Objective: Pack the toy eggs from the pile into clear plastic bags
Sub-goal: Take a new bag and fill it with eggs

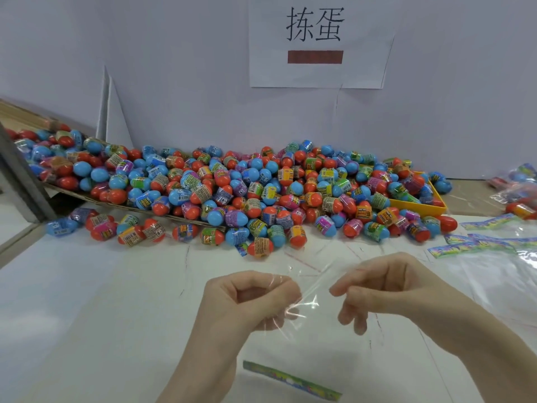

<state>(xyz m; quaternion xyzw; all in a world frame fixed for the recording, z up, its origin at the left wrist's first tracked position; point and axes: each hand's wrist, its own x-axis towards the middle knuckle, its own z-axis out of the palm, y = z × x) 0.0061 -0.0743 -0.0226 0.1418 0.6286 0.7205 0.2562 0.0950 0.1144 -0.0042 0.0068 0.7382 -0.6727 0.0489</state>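
A: State hand status.
B: Left hand [250,298] and right hand [386,289] each pinch the top edge of one clear plastic bag [313,321], held above the white table [101,301]; its printed header strip [290,381] hangs lowest.
A: Locate the toy eggs.
B: The pile of toy eggs [247,193] lies beyond the hands, against the wall, spilling off a cardboard sheet [72,191] and covering a yellow tray [421,206].
A: Surroundings?
B: Spare bags [494,257] lie right; a paper sign [316,42] hangs above.

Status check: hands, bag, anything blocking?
Left hand and right hand pinch clear bag, no egg in it. Egg pile beyond. Nothing blocking.
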